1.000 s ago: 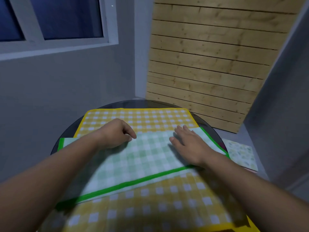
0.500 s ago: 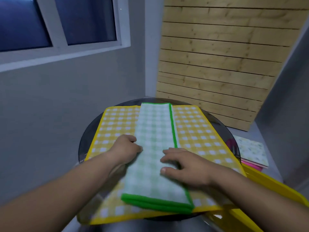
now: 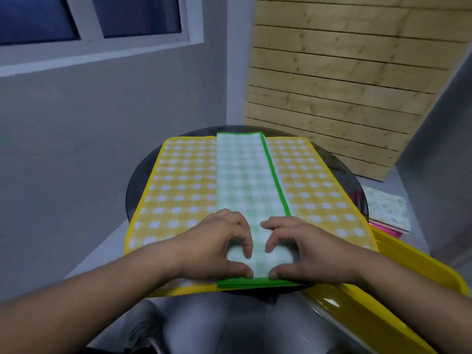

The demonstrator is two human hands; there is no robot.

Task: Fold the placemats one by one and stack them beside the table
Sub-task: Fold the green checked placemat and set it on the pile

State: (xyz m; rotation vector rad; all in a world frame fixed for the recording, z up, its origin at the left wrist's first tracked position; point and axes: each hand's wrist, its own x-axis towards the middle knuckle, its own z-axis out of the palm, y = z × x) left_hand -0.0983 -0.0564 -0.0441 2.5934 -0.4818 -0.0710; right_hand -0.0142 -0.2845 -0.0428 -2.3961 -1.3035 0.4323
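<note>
A green checked placemat (image 3: 245, 175), folded into a long narrow strip with a green border, lies lengthwise away from me on a spread yellow checked placemat (image 3: 178, 190). Both rest on a round dark glass table (image 3: 143, 180). My left hand (image 3: 219, 247) and my right hand (image 3: 304, 251) sit side by side on the strip's near end. On each hand the fingers are curled on top of the cloth. Each thumb is at the strip's near green edge, pinching it.
A yellow plastic tray (image 3: 398, 284) juts out at the lower right beside the table. Further right lies a stack of folded placemats (image 3: 388, 210), floral on top and pink beneath. A wooden slat panel (image 3: 332, 85) leans against the wall behind the table.
The green strip has turned from crosswise to pointing straight away from me. Both hands slid from its middle to its near end and now pinch that edge.
</note>
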